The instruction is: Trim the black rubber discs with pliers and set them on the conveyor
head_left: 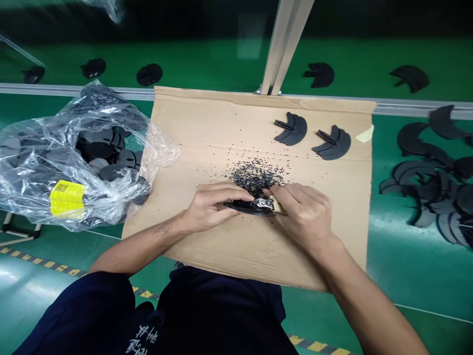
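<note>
My left hand [212, 204] pinches a black disc-shaped plastic part [246, 207] by its left side, thumb below and fingers above. My right hand [305, 209] is closed around a pair of nippers [264, 203] with pale handles. The metal jaws of the nippers meet the part at its right side; whether they bite into it I cannot tell. Just beyond the hands, small black plastic scraps [256, 172] lie scattered in a heap on a cardboard sheet [207, 123]. Two black crescent-shaped parts, one nearer the middle [295, 129] and one farther right [338, 144], rest at the sheet's back right.
To the left, a clear plastic bag [33, 162] with a yellow label [67, 198] holds many black discs [101, 150]. A pile of black curved parts [428, 177] lies at the right. Behind the cardboard stands a metal post [286, 47].
</note>
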Demonstrator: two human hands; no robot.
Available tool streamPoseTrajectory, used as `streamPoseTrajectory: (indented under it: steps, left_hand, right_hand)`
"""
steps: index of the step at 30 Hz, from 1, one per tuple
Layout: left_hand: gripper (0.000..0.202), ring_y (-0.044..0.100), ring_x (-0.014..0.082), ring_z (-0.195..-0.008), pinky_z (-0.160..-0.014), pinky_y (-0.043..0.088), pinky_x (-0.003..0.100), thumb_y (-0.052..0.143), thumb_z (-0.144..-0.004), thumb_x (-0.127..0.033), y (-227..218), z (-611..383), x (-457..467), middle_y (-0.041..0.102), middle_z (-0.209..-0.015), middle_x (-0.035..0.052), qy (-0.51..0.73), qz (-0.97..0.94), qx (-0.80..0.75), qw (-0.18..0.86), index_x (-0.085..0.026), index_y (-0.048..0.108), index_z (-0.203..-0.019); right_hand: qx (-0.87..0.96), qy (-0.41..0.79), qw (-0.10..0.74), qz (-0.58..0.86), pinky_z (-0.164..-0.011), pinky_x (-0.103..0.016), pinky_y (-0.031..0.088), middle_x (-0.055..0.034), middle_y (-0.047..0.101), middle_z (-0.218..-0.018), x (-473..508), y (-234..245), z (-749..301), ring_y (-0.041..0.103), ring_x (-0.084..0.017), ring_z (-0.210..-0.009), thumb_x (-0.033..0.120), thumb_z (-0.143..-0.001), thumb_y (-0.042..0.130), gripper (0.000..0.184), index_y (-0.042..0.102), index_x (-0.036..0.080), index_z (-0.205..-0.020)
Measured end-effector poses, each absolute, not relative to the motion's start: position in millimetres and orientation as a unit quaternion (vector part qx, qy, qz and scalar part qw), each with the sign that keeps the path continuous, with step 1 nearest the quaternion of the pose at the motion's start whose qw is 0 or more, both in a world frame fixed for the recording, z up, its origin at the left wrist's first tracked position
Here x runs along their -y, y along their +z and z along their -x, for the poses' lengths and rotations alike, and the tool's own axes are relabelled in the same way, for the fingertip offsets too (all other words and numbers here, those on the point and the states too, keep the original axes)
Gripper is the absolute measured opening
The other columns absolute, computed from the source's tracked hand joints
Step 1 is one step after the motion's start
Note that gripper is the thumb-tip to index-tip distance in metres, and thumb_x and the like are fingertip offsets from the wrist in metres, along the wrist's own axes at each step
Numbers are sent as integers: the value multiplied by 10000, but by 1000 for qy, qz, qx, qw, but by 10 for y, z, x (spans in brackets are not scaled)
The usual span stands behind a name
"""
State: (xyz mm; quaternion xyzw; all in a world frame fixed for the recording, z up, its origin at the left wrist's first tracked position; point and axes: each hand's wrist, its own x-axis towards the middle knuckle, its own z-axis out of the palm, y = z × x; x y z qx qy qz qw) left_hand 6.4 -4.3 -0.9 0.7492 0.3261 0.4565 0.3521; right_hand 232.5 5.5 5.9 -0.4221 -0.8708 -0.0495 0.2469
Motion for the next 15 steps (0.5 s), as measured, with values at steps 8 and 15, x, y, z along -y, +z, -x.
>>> streamPoseTrajectory:
  steps: [8,15]
  left_hand:
    - [257,689,136,-826,-725,572,253,739,-877,-238,25,-35,3,751,-914,65,436,-770,-326,333,-173,717,-1125]
    - [269,664,144,-872,-757,551,261,575,-991,-364,152,49,-101,721,-985,66,408,-759,-402,310,-160,661,-1144]
  right_hand:
    - [860,-3,250,446,-591,-287,360,-28,672,-670,-109,23,-2368,534,-151,-601,151,-896,539,174,675,184,-793]
    - [859,-60,187,473,-651,-327,340,-66,662,-742,-165,46,-2409,521,-209,-707,106,-783,561,127,634,179,-857]
